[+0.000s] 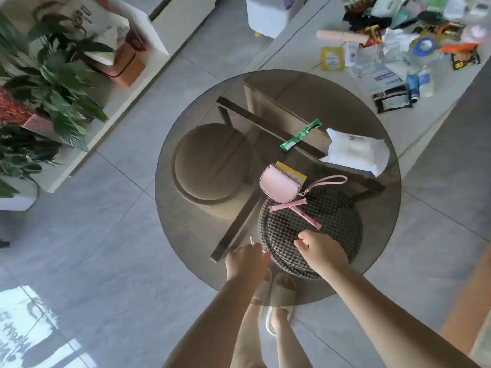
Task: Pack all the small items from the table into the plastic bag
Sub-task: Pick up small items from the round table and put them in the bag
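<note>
Bare forearms, no sleeves, no rings or watch on left hand [245, 261] or right hand [322, 252]. Bare lower legs. Pale open-toe slide sandals [281, 290] on both feet.

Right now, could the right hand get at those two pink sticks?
Probably yes: the right hand hovers just short of the pink sticks, and only bare glass table lies between them.

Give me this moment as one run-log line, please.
left hand: pinching something thin, unclear | right hand: fingers curled, contents unclear | pink pouch, pink sticks, green packet, white pack: on glass table
</note>
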`<state>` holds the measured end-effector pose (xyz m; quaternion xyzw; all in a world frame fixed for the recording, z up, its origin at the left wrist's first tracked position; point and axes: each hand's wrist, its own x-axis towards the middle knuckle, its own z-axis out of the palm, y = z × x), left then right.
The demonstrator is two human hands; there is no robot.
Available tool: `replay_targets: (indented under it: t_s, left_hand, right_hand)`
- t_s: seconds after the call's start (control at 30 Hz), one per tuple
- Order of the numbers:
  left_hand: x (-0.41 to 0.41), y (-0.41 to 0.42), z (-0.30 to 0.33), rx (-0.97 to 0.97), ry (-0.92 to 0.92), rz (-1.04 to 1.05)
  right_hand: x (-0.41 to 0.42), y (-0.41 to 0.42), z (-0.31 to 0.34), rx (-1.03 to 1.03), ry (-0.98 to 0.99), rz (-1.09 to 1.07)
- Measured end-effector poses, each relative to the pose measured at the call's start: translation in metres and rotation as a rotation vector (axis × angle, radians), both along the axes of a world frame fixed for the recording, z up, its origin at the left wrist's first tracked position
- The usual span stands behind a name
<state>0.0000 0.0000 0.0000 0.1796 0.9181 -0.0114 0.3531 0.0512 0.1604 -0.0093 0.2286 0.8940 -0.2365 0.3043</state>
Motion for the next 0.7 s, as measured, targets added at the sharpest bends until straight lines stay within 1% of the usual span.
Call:
replay_targets:
  t_s: [0.17,0.37,0.47,0.57,0.7]
  left_hand:
    - [-0.006,0.0,-0.048,0.003,-0.035,0.089]
    - [-0.003,-0.003,-0.099,-0.035,-0.101,0.222]
    - [-0.001,0.002,-0.11,-0.013,-0.114,0.281]
    - [-0.004,0.006,-0.115,0.057,-0.13,0.331]
    - [-0.018,0.01,-0.116,0.128,-0.146,0.275]
  right_hand:
    - [-0.003,0.001,-0.052,-0.035,-0.028,-0.057]
    - [-0.006,-0.002,-0.106,-0.064,0.019,-0.119]
    - [-0.011,0.0,-0.121,-0.035,0.084,-0.125]
    - [-0.021,0.003,-0.126,-0.003,0.139,-0.148]
    - [-0.037,0.01,-0.122,0.038,0.223,-0.167]
